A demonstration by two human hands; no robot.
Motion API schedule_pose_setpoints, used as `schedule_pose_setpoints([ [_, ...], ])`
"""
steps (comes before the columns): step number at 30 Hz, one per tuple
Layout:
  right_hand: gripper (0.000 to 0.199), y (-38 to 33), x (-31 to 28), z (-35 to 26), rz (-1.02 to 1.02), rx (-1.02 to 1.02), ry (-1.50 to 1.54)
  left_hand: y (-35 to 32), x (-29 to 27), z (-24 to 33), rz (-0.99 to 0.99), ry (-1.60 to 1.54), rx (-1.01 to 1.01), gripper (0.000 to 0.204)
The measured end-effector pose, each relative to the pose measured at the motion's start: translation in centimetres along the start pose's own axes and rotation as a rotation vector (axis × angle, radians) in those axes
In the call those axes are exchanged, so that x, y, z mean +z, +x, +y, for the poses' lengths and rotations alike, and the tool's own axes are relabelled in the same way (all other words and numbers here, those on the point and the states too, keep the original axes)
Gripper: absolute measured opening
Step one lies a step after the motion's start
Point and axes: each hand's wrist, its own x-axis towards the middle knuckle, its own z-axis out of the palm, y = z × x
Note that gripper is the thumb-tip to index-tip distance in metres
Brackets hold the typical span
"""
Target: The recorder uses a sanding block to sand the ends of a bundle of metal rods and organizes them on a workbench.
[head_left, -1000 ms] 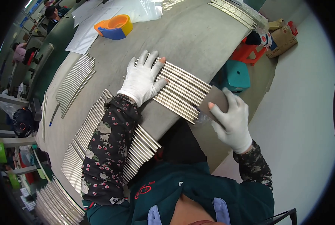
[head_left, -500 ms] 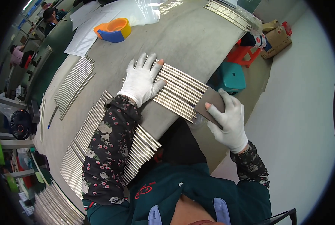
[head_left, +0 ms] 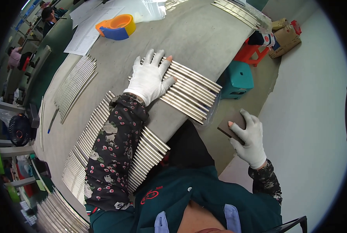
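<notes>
A row of slim metal rods lies side by side on the grey counter, its right ends jutting past the edge over some clear plastic. The white-gloved left hand presses palm down across the far left part of the row, fingers spread and slightly fanned, with the thumb and forefinger tips bare; its forearm, in a dark flowered sleeve, crosses more rods laid nearer the body. The gloved right hand is held out beyond the edge, apart from the row, its fingers pinching a flat dark block against the bare-tipped thumb. Farther left on the counter are another batch of rods and a blue pen; toward the back, an orange, yellow and blue tape dispenser sits by printed sheets, whose text is too small to read. A teal stool and a red stool stand on the floor before a pale wall. The green jacket bears red lettering and a red emblem.
</notes>
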Motion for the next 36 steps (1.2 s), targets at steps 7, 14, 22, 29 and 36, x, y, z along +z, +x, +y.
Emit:
schedule_pose_setpoints([
  [7,0.056,1.6,1.4,-3.1,0.08,-0.025,0.126,0.8,0.6,-0.3,-0.012,-0.048,-0.005,0.069],
  [14,0.058,2.2,2.5,-3.3,0.102,-0.028,0.146,0.0,-0.1,-3.6,0.138,-0.337,0.091,0.076],
  [22,0.062,1.7,1.9,-1.7,0.157,0.014,0.116,-5.1,-2.2,-2.7,-0.141,-0.148,0.358,0.086],
  [29,0.06,3.3,2.2,-0.6,0.214,-0.015,0.071,-4.9,-1.5,-1.3,-0.156,-0.082,0.32,0.09],
  [36,0.057,6.9,2.5,-1.5,0.181,-0.111,-0.002,-4.5,-1.3,-1.2,-0.118,-0.111,0.331,0.098],
])
